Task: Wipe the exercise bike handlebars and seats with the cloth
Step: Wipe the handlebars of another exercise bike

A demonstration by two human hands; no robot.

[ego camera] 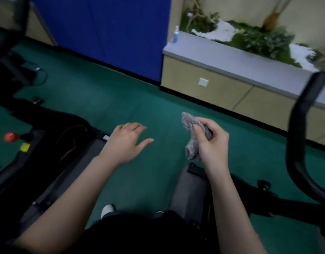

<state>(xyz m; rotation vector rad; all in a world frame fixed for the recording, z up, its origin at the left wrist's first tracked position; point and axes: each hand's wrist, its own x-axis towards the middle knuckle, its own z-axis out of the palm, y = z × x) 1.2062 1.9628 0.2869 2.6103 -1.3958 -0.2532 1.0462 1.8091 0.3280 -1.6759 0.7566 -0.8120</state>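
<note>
My right hand [211, 143] grips a crumpled grey cloth [192, 136] in the air above the green floor, the cloth sticking out above and below my fist. My left hand [126, 142] hovers beside it with fingers spread and relaxed, holding nothing. A black curved handlebar [299, 129] of an exercise bike rises at the right edge, well to the right of the cloth. Its dark frame [264, 197] runs low behind my right forearm. No seat shows clearly.
A black and grey exercise machine [53, 143] with a red knob [10, 137] and a yellow button [25, 147] fills the left. A beige planter cabinet [222, 88] with a spray bottle [175, 34] stands ahead, beside a blue wall panel [110, 33]. Green floor [154, 110] lies between.
</note>
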